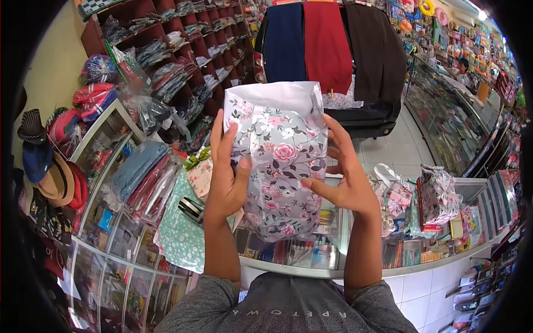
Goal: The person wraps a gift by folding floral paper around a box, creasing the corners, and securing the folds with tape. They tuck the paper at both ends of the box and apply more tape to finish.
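1. One floral-wrapped parcel [280, 161], held upright above the glass counter [311, 271], its white paper open at the top.
2. Left hand [226, 172]: grips the parcel's left side, thumb pressed on the front.
3. Right hand [344, 177]: clasps the right side, thumb on the front.
4. One tape roll [191, 209] on the counter, lower left.
5. One wrapped gift [438, 194] at right; smaller ones beside it, perhaps two.
6. Three hanging garments [327, 44]: blue, red, brown.

So the parcel [279, 161] sits between both hands, left hand [226, 176] on its left, right hand [343, 177] on its right, above the counter [355, 271]. Tape roll [191, 209] lies left, another wrapped box [438, 194] right, shelves [166, 50] far left.
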Demonstrator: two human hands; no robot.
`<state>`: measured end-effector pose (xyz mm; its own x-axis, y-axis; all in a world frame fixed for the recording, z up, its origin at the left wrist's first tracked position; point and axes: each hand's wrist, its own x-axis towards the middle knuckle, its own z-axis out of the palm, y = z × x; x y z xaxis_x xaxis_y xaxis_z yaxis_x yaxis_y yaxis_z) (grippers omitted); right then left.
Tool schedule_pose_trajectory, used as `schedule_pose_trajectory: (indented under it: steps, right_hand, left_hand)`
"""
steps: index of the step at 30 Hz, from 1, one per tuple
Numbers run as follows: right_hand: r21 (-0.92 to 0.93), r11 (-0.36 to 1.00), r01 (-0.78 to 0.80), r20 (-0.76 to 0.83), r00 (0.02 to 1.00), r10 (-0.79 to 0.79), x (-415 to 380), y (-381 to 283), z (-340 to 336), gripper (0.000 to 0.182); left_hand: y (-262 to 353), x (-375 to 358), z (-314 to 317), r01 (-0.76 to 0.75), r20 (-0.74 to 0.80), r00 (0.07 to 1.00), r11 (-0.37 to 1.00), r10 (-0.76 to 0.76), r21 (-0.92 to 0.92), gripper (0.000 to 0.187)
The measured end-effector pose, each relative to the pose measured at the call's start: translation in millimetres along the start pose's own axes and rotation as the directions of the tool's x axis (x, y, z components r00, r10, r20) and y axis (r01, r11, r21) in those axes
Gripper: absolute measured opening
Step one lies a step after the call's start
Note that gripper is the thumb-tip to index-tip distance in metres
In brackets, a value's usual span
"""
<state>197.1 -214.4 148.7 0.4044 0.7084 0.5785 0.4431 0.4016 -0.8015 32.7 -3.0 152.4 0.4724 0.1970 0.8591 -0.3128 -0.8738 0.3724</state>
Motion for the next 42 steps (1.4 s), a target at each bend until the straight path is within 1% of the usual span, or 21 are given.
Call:
schedule_pose_trajectory:
  steps: [2, 5, 6, 7, 8, 11, 13, 15, 17, 18, 19, 22, 23, 25, 26, 29, 31, 35, 39, 41, 42]
  right_hand:
    - [-0.036, 0.999, 0.035, -0.015, 0.999, -0.036, 4.2, -5.3, -3.1, 0.114]
    - [-0.007, 0.999, 0.049, -0.051, 0.997, -0.049, 10.3, -10.0, -6.1, 0.109]
    - [-0.145, 0.985, 0.094, -0.012, 0.995, -0.097, 11.0, -8.6, -9.5, 0.104]
    - [-0.279, 0.951, 0.134, 0.029, 0.991, -0.131, 10.3, -7.0, -10.5, 0.099]
    - [-0.242, 0.962, 0.128, -0.010, 0.991, -0.134, 10.6, -5.8, -8.7, 0.085]
    - [-0.293, 0.924, 0.247, 0.055, 0.969, -0.241, 14.9, 13.5, -14.2, 0.075]
    - [-0.266, 0.935, 0.235, 0.025, 0.971, -0.237, 16.4, 17.9, -10.3, 0.071]
    - [-0.294, 0.934, 0.202, 0.041, 0.979, -0.199, 19.6, 24.5, -9.0, 0.071]
    - [-0.277, 0.940, 0.198, 0.042, 0.980, -0.194, 23.4, 34.2, -7.8, 0.071]
    - [-0.291, 0.937, 0.196, 0.062, 0.981, -0.186, 24.6, 37.1, -8.2, 0.071]
    - [-0.306, 0.931, 0.197, 0.087, 0.980, -0.178, 26.3, 39.4, -9.3, 0.071]
    - [-0.271, 0.942, 0.200, 0.096, 0.979, -0.180, 27.8, 42.4, -10.8, 0.071]
    - [-0.273, 0.942, 0.193, 0.103, 0.980, -0.171, 29.2, 44.7, -9.6, 0.071]
    - [-0.253, 0.939, 0.233, 0.112, 0.971, -0.210, 30.4, 50.9, -7.8, 0.072]
    - [-0.256, 0.941, 0.223, 0.120, 0.973, -0.198, 30.4, 53.7, -6.7, 0.072]
    - [-0.308, 0.936, 0.173, 0.115, 0.983, -0.144, 29.2, 53.9, -1.1, 0.075]
    - [-0.318, 0.947, 0.043, 0.068, 0.997, -0.022, 30.7, 42.8, 4.3, 0.079]
    - [-0.416, 0.907, 0.060, 0.044, 0.998, -0.045, 27.7, 35.2, 10.1, 0.093]
    - [-0.460, 0.888, 0.022, 0.026, 1.000, -0.012, 30.5, 22.2, 15.9, 0.093]
    - [-0.553, 0.827, 0.105, 0.118, 0.992, -0.047, 31.9, 24.5, 13.7, 0.084]
    - [-0.495, 0.868, 0.041, 0.085, 0.996, 0.001, 32.7, 24.0, 15.7, 0.074]
  left_hand:
    - [9.9, 13.2, -4.3, -0.086, 0.104, 0.991, 0.996, 0.083, 0.028, 0.045]
    - [10.8, 20.7, 3.7, -0.064, 0.023, 0.998, 0.997, 0.063, 0.046, 0.045]
    - [16.4, 22.6, 9.3, -0.014, -0.043, 0.999, 0.985, 0.007, -0.170, 0.045]
    - [14.4, 21.7, 7.9, -0.020, -0.040, 0.999, 0.985, 0.013, -0.169, 0.045]
    - [11.6, 21.8, 7.0, 0.031, -0.030, 0.999, 0.982, -0.037, -0.189, 0.045]
    - [7.4, 23.2, 7.9, 0.119, -0.042, 0.991, 0.976, -0.128, -0.180, 0.037]
    - [-0.3, 21.1, 10.1, 0.285, -0.013, 0.957, 0.948, -0.290, -0.143, 0.022]
    - [-22.7, 16.2, 19.5, 0.243, -0.097, 0.962, 0.964, -0.254, -0.110, 0.016]
    - [-37.9, 10.7, 21.3, 0.232, -0.116, 0.959, 0.952, -0.258, -0.198, 0.027]
    - [-44.2, 9.7, 25.5, 0.268, -0.116, 0.937, 0.892, -0.329, -0.364, 0.053]
    - [-46.9, 7.0, 28.8, 0.275, -0.117, 0.934, 0.889, -0.337, -0.366, 0.053]
    - [-34.1, 14.8, 30.9, 0.418, -0.132, 0.807, 0.715, -0.575, -0.560, 0.090]
    - [-39.6, 15.9, 29.2, 0.422, -0.134, 0.801, 0.709, -0.584, -0.565, 0.090]
    - [-52.1, 17.6, 23.1, 0.558, 0.148, 0.746, 0.488, -0.649, -0.671, 0.087]
    - [-54.3, 21.7, 19.6, 0.618, 0.301, 0.683, 0.307, -0.666, -0.724, 0.079]
    - [-68.6, 18.2, 25.4, 0.631, 0.290, 0.648, 0.284, -0.704, -0.722, 0.069]
    - [-71.4, 18.0, 28.2, 0.631, 0.271, 0.643, 0.295, -0.717, -0.718, 0.069]
    - [-63.8, 20.6, 25.6, 0.637, 0.294, 0.641, 0.277, -0.709, -0.719, 0.074]
    - [-60.4, 18.4, 26.0, 0.638, 0.289, 0.683, 0.357, -0.671, -0.682, 0.080]
    - [-57.2, 19.2, 22.8, 0.648, 0.284, 0.684, 0.381, -0.672, -0.660, 0.080]
    - [-56.3, 19.1, 21.8, 0.651, 0.274, 0.691, 0.410, -0.669, -0.639, 0.081]
